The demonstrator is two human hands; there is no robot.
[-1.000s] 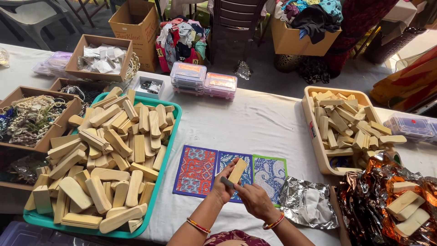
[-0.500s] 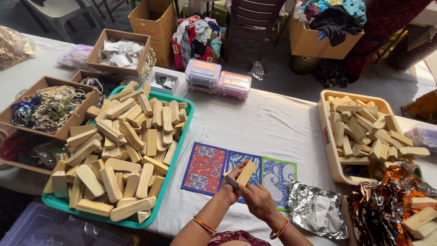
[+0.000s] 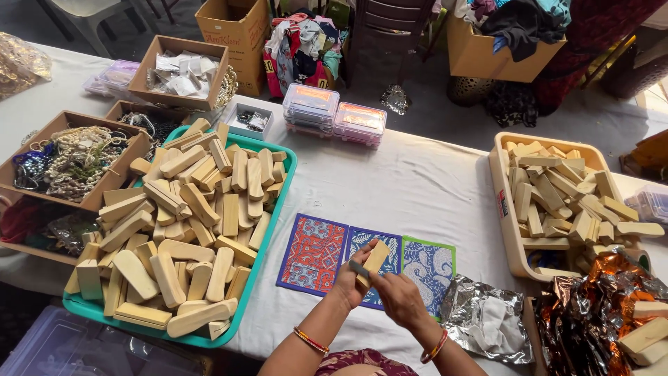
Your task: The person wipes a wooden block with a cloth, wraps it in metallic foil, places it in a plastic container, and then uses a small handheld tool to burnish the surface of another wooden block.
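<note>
Both hands are meeting low over the white-clothed table (image 3: 417, 188). The left hand (image 3: 351, 280) is cupping a pale wooden block (image 3: 374, 259), fingers clamped round its lower end so it is tilting up and away. The right hand (image 3: 398, 296) is pressing in just beside it, fingers curled together; whether they are gripping anything, I cannot tell. Directly under the fingers are lying three patterned cards (image 3: 365, 261): red, blue, green-edged. Just right of the fingers, crumpled foil (image 3: 487, 320) is sitting. Left of them, a teal tray (image 3: 285, 181) is brimming with blocks. Farther right, a cream tray (image 3: 511, 237) is holding more. Beyond the fingers, two clear plastic boxes (image 3: 334, 111) are standing.
</note>
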